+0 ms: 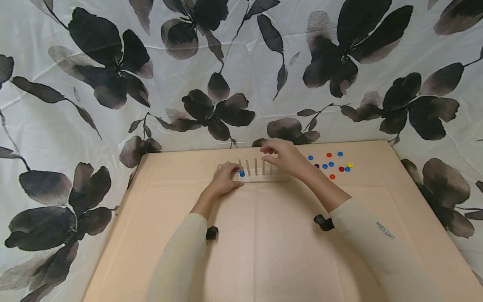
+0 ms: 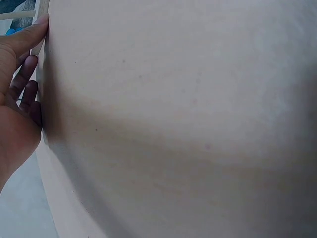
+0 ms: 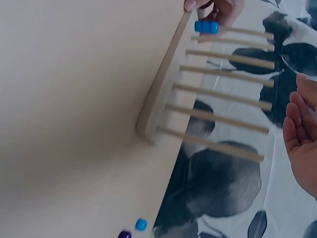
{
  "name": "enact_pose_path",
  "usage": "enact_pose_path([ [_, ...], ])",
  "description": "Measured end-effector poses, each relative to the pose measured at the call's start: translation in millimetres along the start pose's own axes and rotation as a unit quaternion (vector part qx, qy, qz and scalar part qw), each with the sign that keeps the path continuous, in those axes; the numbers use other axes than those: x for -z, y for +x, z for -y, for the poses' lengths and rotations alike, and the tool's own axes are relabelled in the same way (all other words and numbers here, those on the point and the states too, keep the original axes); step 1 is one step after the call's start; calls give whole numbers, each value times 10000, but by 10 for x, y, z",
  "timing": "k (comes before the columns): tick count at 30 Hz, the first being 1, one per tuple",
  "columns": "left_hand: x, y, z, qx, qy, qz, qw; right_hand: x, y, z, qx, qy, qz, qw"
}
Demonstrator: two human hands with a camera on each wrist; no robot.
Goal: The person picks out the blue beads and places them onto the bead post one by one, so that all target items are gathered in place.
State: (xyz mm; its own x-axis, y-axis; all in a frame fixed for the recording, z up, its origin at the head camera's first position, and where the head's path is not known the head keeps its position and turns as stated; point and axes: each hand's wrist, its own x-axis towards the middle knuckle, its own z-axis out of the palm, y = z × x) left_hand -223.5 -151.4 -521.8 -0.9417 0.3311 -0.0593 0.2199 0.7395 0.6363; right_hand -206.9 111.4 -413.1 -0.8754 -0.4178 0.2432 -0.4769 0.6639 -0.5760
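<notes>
A wooden peg rack [image 1: 264, 179], a long base with several upright pegs, stands near the back edge of the table. Blue beads [image 3: 206, 27] are stacked low on the peg at its left end. My left hand [image 1: 224, 179] grips that end of the base, thumb at the front and fingers behind. Above the right part of the rack is my right hand [image 1: 286, 157], its fingers loosely bent and apart from the thumb. No bead shows in it. In the right wrist view, the right hand [image 3: 304, 134] is beyond the peg tips.
Loose beads lie on the table [image 1: 256, 251] to the right of the rack, among them a yellow bead [image 1: 350, 165], an orange bead [image 1: 332, 176] and a purple bead [image 3: 125, 234]. A flowered cloth [image 1: 264, 54] hangs behind the table.
</notes>
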Motion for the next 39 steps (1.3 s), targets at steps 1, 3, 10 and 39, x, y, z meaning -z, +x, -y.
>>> enact_pose_path([
  [1,2,1,-1,5,-9,-2,10000,26,-27,-27,-6,24,-54,10000],
  [3,3,6,4,-6,-1,14,10000,82,-82,-74,-34,82,-158,9998],
  [10,15,17,12,-28,2,36,10000,247,-311,-292,-319,198,-410,9985],
  [39,-17,95,-20,1,43,-81,10000,463,-793,-1728,-1554,-483,101,9866],
])
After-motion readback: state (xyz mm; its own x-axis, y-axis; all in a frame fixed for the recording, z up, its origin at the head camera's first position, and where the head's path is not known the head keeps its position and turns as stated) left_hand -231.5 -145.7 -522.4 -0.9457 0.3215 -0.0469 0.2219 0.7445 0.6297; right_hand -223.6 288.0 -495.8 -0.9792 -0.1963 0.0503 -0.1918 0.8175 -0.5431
